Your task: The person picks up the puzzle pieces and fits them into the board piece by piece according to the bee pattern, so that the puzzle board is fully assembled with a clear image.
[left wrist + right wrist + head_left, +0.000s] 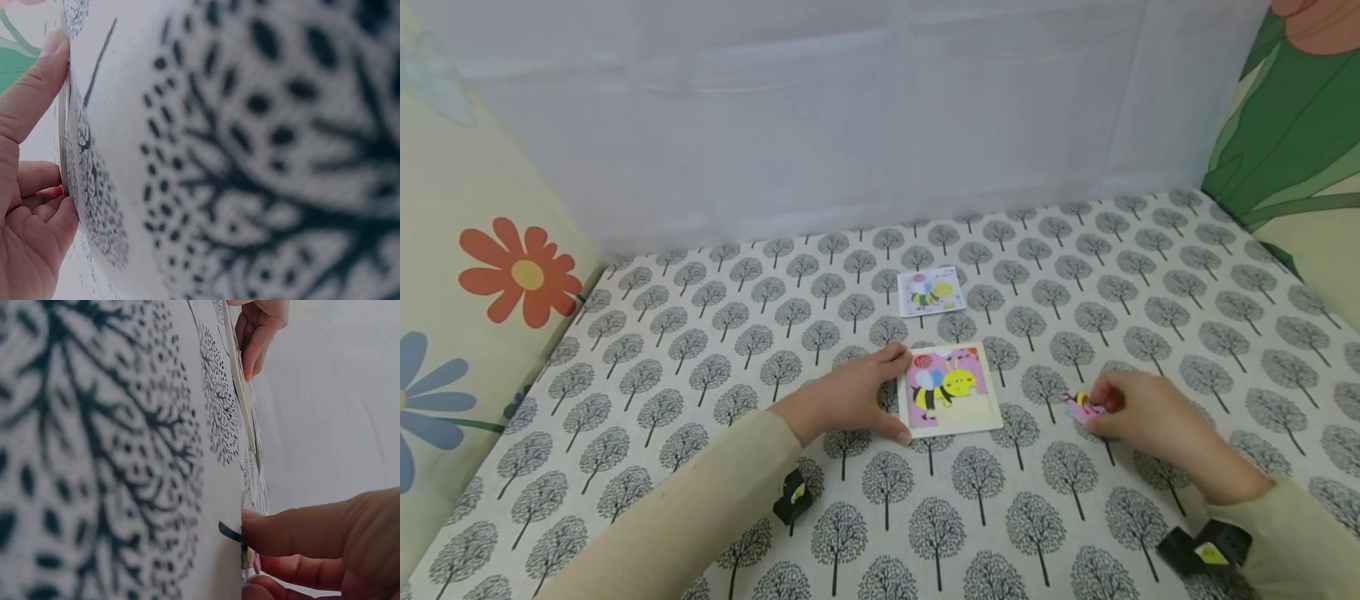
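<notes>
In the head view, a square bee puzzle board [994, 408] with a pale frame lies on the cloth. Its lower right part shows bare backing. My left hand [861, 396] holds the board along its left side, thumb near the lower corner and fingers near the upper one. The left wrist view shows that thumb [53, 53] and the fingertips against the thin board edge. To the right of the board, my right hand [1150, 417] pinches a pink puzzle piece [1081, 407] with a striped bee part on it. In the right wrist view, the piece is mostly hidden behind the thumb [300, 528].
A square picture card [931, 292] with the same bee lies behind the board. Black-and-white tree-print cloth [700, 367] covers the table. A white sheet [820, 117] hangs at the back, with flower-patterned walls [520, 275] at the sides.
</notes>
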Motion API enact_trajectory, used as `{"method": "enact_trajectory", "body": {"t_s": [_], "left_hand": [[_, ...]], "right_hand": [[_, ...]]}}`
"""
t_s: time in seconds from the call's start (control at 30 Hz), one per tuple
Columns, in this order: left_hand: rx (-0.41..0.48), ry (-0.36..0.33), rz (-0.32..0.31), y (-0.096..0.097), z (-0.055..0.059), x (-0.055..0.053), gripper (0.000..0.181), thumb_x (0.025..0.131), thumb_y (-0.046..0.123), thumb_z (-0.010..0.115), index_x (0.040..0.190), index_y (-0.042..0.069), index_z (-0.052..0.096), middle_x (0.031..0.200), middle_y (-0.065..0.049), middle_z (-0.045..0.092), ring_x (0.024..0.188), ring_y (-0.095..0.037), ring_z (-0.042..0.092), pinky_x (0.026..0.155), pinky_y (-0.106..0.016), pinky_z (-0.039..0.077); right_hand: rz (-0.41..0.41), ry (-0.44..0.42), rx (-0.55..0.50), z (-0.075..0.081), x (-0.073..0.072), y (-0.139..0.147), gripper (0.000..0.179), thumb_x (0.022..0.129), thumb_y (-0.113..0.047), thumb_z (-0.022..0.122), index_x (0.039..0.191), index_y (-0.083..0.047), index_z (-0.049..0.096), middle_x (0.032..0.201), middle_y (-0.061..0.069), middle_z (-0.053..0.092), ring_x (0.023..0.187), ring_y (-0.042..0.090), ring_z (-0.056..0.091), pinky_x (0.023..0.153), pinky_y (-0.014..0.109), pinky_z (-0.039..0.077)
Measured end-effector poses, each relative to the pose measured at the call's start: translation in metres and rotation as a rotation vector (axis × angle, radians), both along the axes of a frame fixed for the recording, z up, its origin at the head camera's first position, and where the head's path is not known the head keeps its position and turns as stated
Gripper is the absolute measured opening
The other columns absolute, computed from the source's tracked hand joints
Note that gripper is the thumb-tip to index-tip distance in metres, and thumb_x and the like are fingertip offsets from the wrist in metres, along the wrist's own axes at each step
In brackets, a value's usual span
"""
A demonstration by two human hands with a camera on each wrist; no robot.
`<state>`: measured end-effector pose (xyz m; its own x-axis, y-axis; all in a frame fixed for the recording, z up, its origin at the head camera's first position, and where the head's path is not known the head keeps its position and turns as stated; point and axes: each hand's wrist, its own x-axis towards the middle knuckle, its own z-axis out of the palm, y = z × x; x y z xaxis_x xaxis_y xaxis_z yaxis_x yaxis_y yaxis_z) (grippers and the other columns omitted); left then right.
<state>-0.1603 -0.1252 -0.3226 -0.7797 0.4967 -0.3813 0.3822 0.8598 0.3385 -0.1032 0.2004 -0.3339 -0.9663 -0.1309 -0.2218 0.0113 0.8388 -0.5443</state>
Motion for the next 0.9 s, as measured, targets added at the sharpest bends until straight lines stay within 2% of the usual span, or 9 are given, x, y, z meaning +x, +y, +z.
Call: {"method": "enact_trajectory", "body": {"t_s": [0.23, 0.43, 0.67, 0.8, 0.9], "left_hand": [[0.002, 0.000, 0.003, -0.001, -0.001, 0.000, 0.111, 0.060, 0.051, 0.079, 0.148, 0.016, 0.019, 0.156, 0.000, 0.005, 0.141, -0.030, 0.015, 0.115, -0.043, 0.016], [0.012, -0.005, 0.005, -0.001, 0.000, 0.001, 0.111, 0.061, 0.051, 0.079, 0.147, 0.016, 0.019, 0.156, 0.000, 0.005, 0.141, -0.030, 0.015, 0.115, -0.043, 0.015], [0.015, -0.011, 0.012, -0.001, 0.000, 0.000, 0.110, 0.062, 0.050, 0.079, 0.147, 0.017, 0.019, 0.156, 0.001, 0.003, 0.141, -0.028, 0.013, 0.115, -0.042, 0.015], [0.019, -0.016, 0.011, -0.001, 0.000, 0.000, 0.110, 0.062, 0.050, 0.079, 0.148, 0.017, 0.018, 0.156, 0.001, 0.003, 0.141, -0.028, 0.013, 0.115, -0.041, 0.015], [0.024, -0.021, 0.010, -0.001, 0.000, 0.000, 0.110, 0.062, 0.050, 0.080, 0.148, 0.017, 0.018, 0.156, 0.001, 0.004, 0.141, -0.027, 0.013, 0.115, -0.041, 0.015]], "right_hand": [[0.006, 0.019, -0.019, -0.002, 0.000, -0.002, 0.027, 0.073, -0.013, 0.074, 0.087, -0.005, 0.053, 0.083, 0.009, 0.058, 0.071, 0.020, 0.052, 0.056, 0.029, 0.046], [-0.014, 0.023, -0.041, -0.003, 0.000, -0.002, 0.026, 0.072, -0.013, 0.074, 0.087, -0.005, 0.053, 0.082, 0.008, 0.058, 0.071, 0.020, 0.052, 0.055, 0.028, 0.044], [-0.032, -0.015, -0.131, -0.005, -0.001, 0.003, 0.025, 0.073, -0.014, 0.074, 0.091, -0.006, 0.058, 0.082, 0.006, 0.060, 0.072, 0.019, 0.053, 0.057, 0.028, 0.045], [-0.032, -0.039, -0.175, -0.007, -0.004, 0.008, 0.022, 0.078, -0.015, 0.070, 0.096, -0.005, 0.061, 0.088, 0.009, 0.063, 0.076, 0.020, 0.056, 0.059, 0.028, 0.047], [-0.057, -0.077, -0.255, -0.009, -0.006, 0.010, 0.023, 0.082, -0.012, 0.065, 0.102, -0.002, 0.061, 0.090, 0.010, 0.064, 0.075, 0.020, 0.057, 0.060, 0.029, 0.050]]}}
